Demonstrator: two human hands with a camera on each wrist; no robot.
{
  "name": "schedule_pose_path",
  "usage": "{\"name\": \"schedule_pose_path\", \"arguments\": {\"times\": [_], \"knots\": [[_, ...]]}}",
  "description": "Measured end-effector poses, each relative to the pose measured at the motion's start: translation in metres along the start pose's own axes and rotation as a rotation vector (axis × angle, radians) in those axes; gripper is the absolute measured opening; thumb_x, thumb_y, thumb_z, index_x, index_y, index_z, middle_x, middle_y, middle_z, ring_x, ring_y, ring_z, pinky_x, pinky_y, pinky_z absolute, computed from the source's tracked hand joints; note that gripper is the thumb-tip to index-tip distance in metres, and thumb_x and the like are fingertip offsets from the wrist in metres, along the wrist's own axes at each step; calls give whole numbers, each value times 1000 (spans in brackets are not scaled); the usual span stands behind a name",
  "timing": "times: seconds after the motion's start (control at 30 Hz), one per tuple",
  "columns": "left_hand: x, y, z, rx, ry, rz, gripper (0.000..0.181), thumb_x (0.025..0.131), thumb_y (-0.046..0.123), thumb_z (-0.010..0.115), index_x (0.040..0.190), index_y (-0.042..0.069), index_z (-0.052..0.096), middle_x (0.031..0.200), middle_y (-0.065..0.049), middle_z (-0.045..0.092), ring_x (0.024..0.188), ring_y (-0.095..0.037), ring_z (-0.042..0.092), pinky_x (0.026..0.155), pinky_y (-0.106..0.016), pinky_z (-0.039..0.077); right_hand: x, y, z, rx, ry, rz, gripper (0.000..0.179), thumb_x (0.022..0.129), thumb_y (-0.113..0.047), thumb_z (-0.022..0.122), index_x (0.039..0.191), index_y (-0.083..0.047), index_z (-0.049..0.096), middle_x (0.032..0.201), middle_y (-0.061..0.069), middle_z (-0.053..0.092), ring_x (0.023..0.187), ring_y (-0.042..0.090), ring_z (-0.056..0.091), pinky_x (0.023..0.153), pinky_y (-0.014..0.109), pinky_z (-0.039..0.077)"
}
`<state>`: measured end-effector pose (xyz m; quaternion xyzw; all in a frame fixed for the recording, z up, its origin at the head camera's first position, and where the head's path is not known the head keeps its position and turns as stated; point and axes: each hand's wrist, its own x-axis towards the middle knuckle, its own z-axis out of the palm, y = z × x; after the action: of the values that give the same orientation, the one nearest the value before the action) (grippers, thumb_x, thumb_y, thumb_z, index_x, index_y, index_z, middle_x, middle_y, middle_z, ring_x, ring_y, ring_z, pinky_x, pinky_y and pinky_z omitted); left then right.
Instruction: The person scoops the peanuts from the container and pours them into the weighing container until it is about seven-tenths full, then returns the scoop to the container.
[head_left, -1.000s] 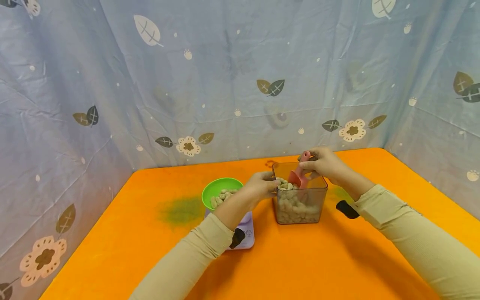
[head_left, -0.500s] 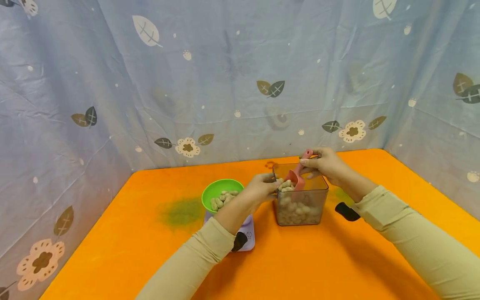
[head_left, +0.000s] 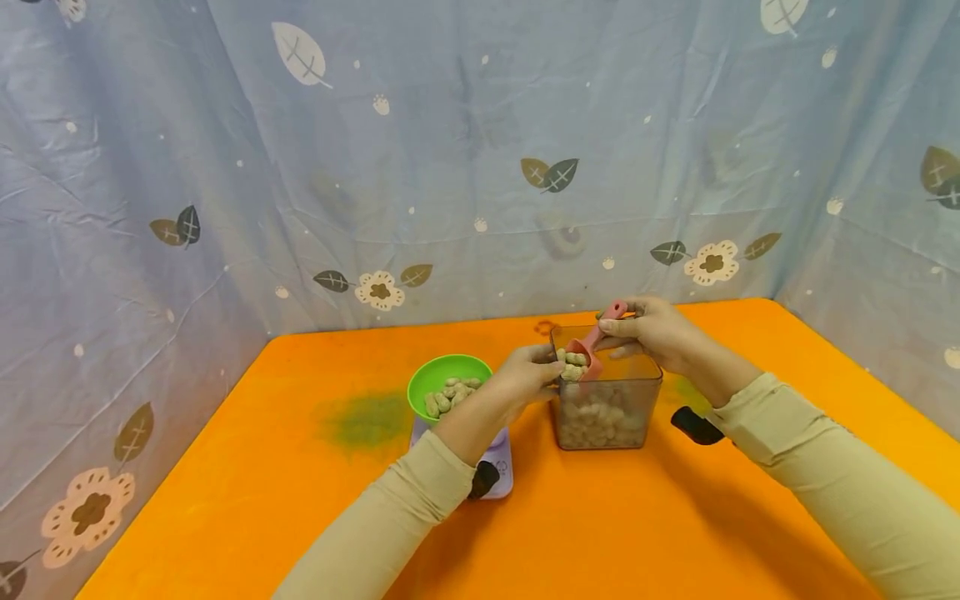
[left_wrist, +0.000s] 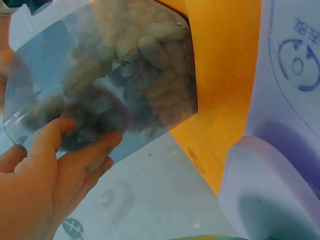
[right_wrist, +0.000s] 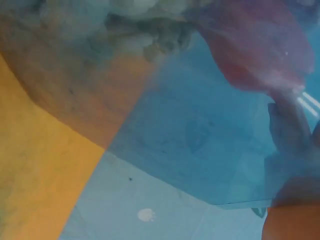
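Note:
A pink scoop (head_left: pixel 595 340) with peanuts (head_left: pixel 573 365) in its bowl is tilted inside a clear brownish plastic container (head_left: pixel 637 408). My right hand (head_left: pixel 654 332) grips the scoop's handle above the container's far right side. More peanuts fill the lower part of the container and show through its wall. At the left side, my left hand (head_left: pixel 517 377) holds the container by its rim and wall. In the left wrist view, the fingers (left_wrist: pixel 95 147) of that hand lie against the outer wall, and the scoop shows dimly behind it.
Left of the container, a green bowl (head_left: pixel 429 377) with peanuts sits on a lilac kitchen scale (head_left: pixel 501 479), partly hidden by my left forearm. An orange cloth (head_left: pixel 315 508) covers the table. A patterned blue curtain (head_left: pixel 450 167) hangs along the back and sides.
The scoop has tilted and shifted left toward my left hand, and its bowl now carries peanuts. My left hand keeps its place on the container.

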<state>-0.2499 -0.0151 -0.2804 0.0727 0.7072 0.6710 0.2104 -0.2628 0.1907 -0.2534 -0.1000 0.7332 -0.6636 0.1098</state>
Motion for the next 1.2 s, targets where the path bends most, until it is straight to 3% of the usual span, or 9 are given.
{"name": "schedule_pose_path", "arguments": {"times": [0.1,0.27,0.63,0.93,1.2], "knots": [[0,0,0,-11,2,-9,45,102,4,47,145,-5,39,138,-21,50,123,-31,53,102,-42,47,0,2,-4,110,3,12,12,102,-1,46,97,5,55,82,6,70,76,12,71,67,21,59],[0,0,-1,-14,1,-7,50,102,5,47,149,-3,31,146,-21,41,131,-33,45,104,-43,45,-2,6,-17,325,7,38,28,102,1,43,84,-1,65,79,10,71,73,14,71,65,20,58],[-2,0,1,-6,6,-1,54,103,5,47,151,-3,26,150,-22,35,133,-35,41,105,-42,44,-9,17,-37,700,-3,88,30,101,0,41,87,4,67,86,19,69,79,23,72,73,25,59],[-5,-1,-3,-38,13,12,55,102,4,47,152,-3,23,151,-27,28,133,-40,40,104,-41,45,-16,14,-45,834,-42,53,33,101,0,38,88,8,67,89,21,69,81,27,72,74,26,59],[-18,1,-19,-59,20,68,55,102,1,45,151,-5,22,153,-27,25,135,-42,36,107,-43,43,-21,5,-45,889,-33,27,32,101,0,38,88,10,66,88,22,68,81,30,72,74,29,60]]}}
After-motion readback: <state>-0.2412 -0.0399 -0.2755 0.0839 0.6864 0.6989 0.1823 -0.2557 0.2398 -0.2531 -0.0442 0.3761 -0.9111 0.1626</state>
